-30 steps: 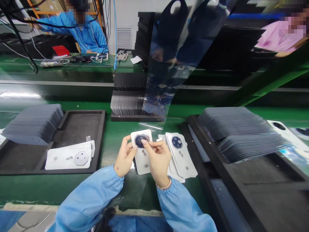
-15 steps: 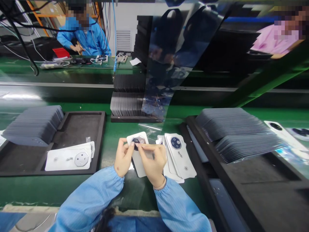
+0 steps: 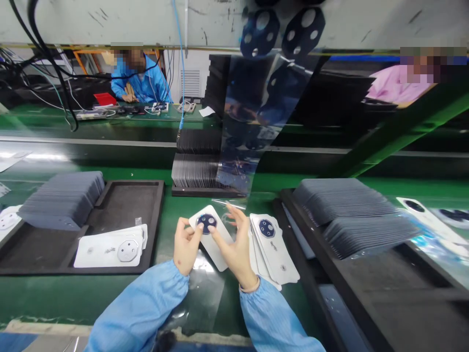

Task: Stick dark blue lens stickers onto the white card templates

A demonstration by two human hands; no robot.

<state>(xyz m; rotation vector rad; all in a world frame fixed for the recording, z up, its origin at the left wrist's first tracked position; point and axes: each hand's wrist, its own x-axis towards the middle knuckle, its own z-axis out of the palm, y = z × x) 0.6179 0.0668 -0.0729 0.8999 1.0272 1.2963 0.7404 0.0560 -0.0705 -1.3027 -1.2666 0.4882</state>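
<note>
A white phone back cover point(image 3: 215, 249) lies tilted in front of me, with a dark round camera film point(image 3: 207, 221) at its upper end. My left hand point(image 3: 187, 244) grips the cover's left edge, its thumb resting on the film's lower left. At the film's lower right, my right hand point(image 3: 236, 247) touches with its thumb; its other fingers are stretched out and spread above the cover. Just right of that hand lies a fanned pile of white phone back covers point(image 3: 280, 254), the top one bearing a dark camera film.
A black tray point(image 3: 156, 220) at left holds white covers point(image 3: 106, 252) and a row of grey sheets point(image 3: 66, 198). At right, another black tray point(image 3: 388, 293) carries grey stacks point(image 3: 351, 205). A clear film strip point(image 3: 252, 112) with dark pieces hangs ahead. Two people sit beyond.
My right fingers have gone from a pinch at the camera area to spread out, with the thumb on the film. The dark film now shows plainly on the cover. The head view has tilted up.
</note>
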